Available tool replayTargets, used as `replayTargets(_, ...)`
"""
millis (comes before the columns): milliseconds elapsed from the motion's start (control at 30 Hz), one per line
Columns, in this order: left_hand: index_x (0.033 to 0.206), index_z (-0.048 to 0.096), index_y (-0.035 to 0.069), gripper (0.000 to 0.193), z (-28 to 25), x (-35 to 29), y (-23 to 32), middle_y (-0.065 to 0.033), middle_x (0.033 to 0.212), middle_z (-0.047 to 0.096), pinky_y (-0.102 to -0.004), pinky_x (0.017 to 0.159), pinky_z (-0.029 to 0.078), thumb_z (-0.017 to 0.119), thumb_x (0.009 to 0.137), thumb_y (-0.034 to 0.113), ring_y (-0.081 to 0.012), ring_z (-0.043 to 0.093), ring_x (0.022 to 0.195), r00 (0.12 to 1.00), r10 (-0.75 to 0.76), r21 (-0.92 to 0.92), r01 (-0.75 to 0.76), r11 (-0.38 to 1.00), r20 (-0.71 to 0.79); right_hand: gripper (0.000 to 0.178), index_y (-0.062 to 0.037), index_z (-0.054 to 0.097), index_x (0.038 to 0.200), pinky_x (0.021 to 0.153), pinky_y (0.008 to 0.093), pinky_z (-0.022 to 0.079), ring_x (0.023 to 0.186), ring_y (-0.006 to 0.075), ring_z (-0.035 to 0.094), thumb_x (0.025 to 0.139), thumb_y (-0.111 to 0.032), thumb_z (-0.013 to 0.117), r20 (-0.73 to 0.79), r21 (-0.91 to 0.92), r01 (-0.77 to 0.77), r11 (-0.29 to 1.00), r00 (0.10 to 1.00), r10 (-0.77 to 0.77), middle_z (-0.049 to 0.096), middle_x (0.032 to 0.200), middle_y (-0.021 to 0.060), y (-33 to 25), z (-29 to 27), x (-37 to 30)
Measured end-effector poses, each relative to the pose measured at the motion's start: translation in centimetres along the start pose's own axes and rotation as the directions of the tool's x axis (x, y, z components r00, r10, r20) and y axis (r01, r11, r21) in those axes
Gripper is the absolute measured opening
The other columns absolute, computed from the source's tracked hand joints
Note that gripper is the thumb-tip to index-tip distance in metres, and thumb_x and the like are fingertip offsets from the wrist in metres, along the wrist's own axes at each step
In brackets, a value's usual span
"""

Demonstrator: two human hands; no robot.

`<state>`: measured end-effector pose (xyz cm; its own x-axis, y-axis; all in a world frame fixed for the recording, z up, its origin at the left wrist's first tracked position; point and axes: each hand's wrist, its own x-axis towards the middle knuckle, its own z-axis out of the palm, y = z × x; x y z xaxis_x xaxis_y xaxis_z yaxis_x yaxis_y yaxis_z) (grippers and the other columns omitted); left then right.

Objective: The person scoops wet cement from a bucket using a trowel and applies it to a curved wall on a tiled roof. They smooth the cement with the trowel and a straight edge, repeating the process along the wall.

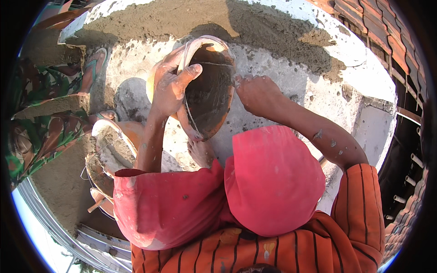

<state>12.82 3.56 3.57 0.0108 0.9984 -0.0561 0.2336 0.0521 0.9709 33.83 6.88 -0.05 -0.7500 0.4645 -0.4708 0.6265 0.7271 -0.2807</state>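
A worn orange bucket [227,107] is tilted in front of me, its mouth facing me and its inside coated with dark, wet-looking residue. My left hand [173,91] grips its left rim, thumb laid over the edge. A thin pale cord or wire runs across the mouth and another length down the left inner rim. My right hand [258,94] is closed in a fist at the right rim, close to the cord's end. What its fingers hold is hidden. One bare foot [201,152] of mine shows just below the bucket.
Beside my left forearm stands a second mortar-smeared bucket [132,129] with a wire handle, and a wooden-handled tool [96,200] lies below it. A person in camouflage trousers [45,141] is at the left. Wet mortar [159,20] covers the far ledge; roof tiles [378,27] border the right.
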Motion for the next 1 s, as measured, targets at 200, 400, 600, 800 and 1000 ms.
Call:
replayTargets(200,0.114,0.06,-0.005,0.04,1.0,0.5,-1.2,-0.0118,0.111,0.062,-0.0322,0.09,0.043,0.061,0.083,0.019,-0.0178,0.056,0.099,0.992,0.011,-0.084,-0.022,0.996,-0.129,0.033,0.002,0.06,0.11,0.076,0.0432,0.053,0.09,0.0346,0.066,0.082,-0.013,0.057,0.354,0.295,0.052,0.954,0.921,-0.16,0.066,0.096,0.0207,-3.7,1.5,1.3)
replayTargets(400,0.119,0.059,-0.004,0.039,-1.5,-1.7,-2.4,-0.0098,0.117,0.06,-0.0307,0.095,0.04,0.059,0.081,0.007,-0.0164,0.054,0.107,0.969,-0.093,-0.224,0.041,0.974,-0.228,0.034,0.0014,0.059,0.106,0.067,0.0355,0.048,0.078,0.0245,0.062,0.077,-0.017,0.06,0.205,0.87,0.093,0.484,0.824,-0.528,0.064,0.091,0.0117,-3.7,2.3,2.1)
replayTargets(600,0.119,0.061,-0.003,0.041,-2.3,-0.7,-3.0,-0.0094,0.128,0.055,-0.0333,0.102,0.034,0.059,0.079,0.009,-0.0199,0.049,0.119,0.958,-0.056,-0.145,0.016,0.989,-0.282,0.029,0.0017,0.06,0.095,0.063,0.0357,0.046,0.069,0.0254,0.059,0.072,-0.017,0.059,0.33,0.84,-0.118,0.529,0.886,-0.325,0.062,0.079,0.0118,1.0,3.7,2.9)
replayTargets(800,0.123,0.056,-0.005,0.049,-3.5,-0.2,-2.7,-0.012,0.125,0.056,-0.0342,0.103,0.033,0.061,0.079,0.014,-0.0221,0.05,0.118,0.948,-0.126,-0.135,0.09,0.987,-0.291,0.023,0.0027,0.058,0.083,0.066,0.0404,0.047,0.07,0.0305,0.06,0.073,-0.018,0.059,-0.058,0.803,0.171,0.57,0.976,-0.212,0.06,0.073,0.0196,0.9,7.3,4.4)
replayTargets(1000,0.117,0.056,-0.011,0.041,-5.5,-1.6,-3.5,-0.0145,0.113,0.06,-0.0306,0.096,0.038,0.06,0.081,0.011,-0.0194,0.055,0.107,0.899,-0.264,-0.308,0.156,0.938,-0.349,0.036,-0.0025,0.063,0.105,0.073,0.0417,0.051,0.076,0.0362,0.064,0.079,-0.026,0.055,-0.241,0.636,0.153,0.756,0.971,0.006,0.066,0.082,0.019,8.8,6.5,-4.8)
